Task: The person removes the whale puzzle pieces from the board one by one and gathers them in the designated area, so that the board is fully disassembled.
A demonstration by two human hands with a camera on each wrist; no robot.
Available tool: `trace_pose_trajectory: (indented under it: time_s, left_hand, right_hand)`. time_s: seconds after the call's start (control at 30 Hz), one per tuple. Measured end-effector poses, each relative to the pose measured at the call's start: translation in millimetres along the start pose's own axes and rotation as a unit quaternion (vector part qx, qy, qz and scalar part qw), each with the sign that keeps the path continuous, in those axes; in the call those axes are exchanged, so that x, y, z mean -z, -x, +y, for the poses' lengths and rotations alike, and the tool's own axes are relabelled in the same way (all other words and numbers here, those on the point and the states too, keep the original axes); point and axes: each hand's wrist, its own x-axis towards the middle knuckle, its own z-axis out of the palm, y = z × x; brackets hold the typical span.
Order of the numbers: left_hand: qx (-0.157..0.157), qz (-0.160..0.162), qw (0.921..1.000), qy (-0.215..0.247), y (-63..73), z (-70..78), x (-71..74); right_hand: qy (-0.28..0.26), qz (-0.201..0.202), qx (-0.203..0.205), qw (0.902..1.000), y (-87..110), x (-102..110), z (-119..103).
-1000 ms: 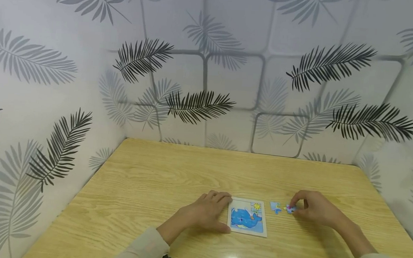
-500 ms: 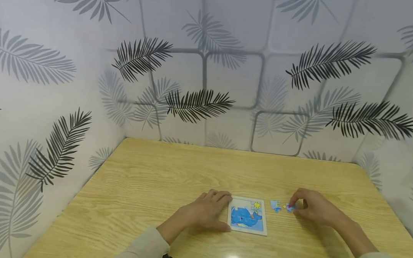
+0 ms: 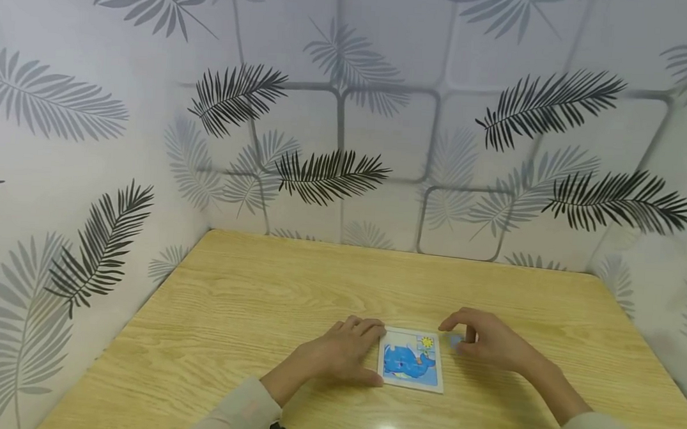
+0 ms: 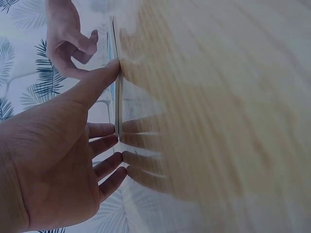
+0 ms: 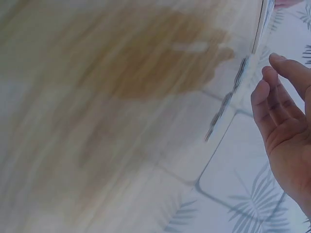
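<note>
A small square jigsaw tray [image 3: 413, 388] with a pale rim lies on the table, showing a blue whale [image 3: 408, 363] and a yellow sun. My left hand [image 3: 343, 352] rests at its left side, with the thumb at the near corner and fairly straight fingers at the far one. Right of the tray hovers my right hand [image 3: 487, 341], fingers loosely bent, nothing seen between them. Beneath it a light-blue jigsaw piece [image 3: 454, 339] is partly covered. The right wrist view shows two loose pieces edge-on, one nearer piece [image 5: 240, 75] and another piece [image 5: 217, 119] beyond.
The wood-grain table [image 3: 295, 276] meets a leaf-patterned wall covering [image 3: 381, 133] at the back and sides. Light glares off the tabletop near the front.
My right hand has let go of the farther loose piece and moved left, over the piece beside the tray. My left hand has stayed at the tray's edge.
</note>
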Motion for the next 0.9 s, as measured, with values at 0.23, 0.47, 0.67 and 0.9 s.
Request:
trace_pose_trajectory:
  time_s: [0.23,0.47,0.67,0.9]
  left_hand:
    - [0.0,0.0,1.0,-0.004,-1.0,-0.1,0.4]
    - [-0.002,-0.003,1.0,-0.003,-0.9,0.5,0.4]
    - [-0.002,0.001,1.0,-0.007,0.6,1.4,1.9]
    - [-0.002,0.0,1.0,-0.006,1.1,2.3,2.3]
  right_hand:
    - [-0.041,-0.042,-0.017,0.9981,-20.8,-13.6,-7.0]
    - [-0.039,-0.083,-0.037,0.9951,-30.6,-21.5,-14.6]
    - [-0.011,-0.089,-0.043,0.995,-32.7,-24.0,-13.8]
    - [0.009,-0.081,-0.034,0.9961,-32.9,-25.0,-17.0]
